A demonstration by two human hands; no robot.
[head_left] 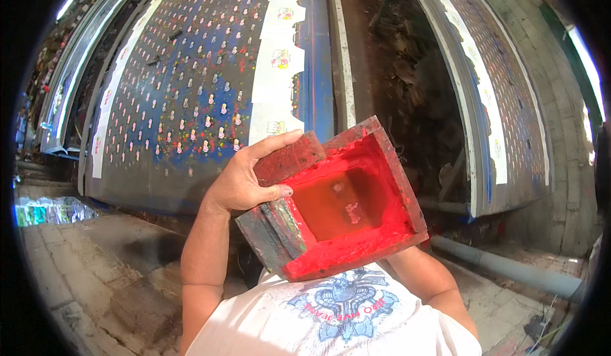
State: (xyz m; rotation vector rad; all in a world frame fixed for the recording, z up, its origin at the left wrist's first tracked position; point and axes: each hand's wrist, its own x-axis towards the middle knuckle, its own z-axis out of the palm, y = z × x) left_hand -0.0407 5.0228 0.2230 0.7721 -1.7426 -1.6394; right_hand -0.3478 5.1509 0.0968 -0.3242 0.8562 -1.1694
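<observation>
A wooden screen-printing frame [408, 193], its inner walls thick with wet red ink, is tilted up in front of my chest. Its translucent orange-red mesh [318, 213] shows a small pale motif. My left hand [237, 181] is closed on the frame's left side, with the thumb over the inner edge and the fingers along a red-stained wooden block [294, 158]. Below the thumb, a dark, ink-crusted piece [270, 235] forms the lower left of the frame. My right forearm [423, 274] runs up behind the frame, which hides that hand.
Beyond the frame, a long printing table [159, 181] carries rows of small printed figures and a strip of white printed pieces [277, 88]. Another long table [503, 101] stands at right, past a dark, littered gap [407, 69]. A grey pipe [509, 270] lies low at right.
</observation>
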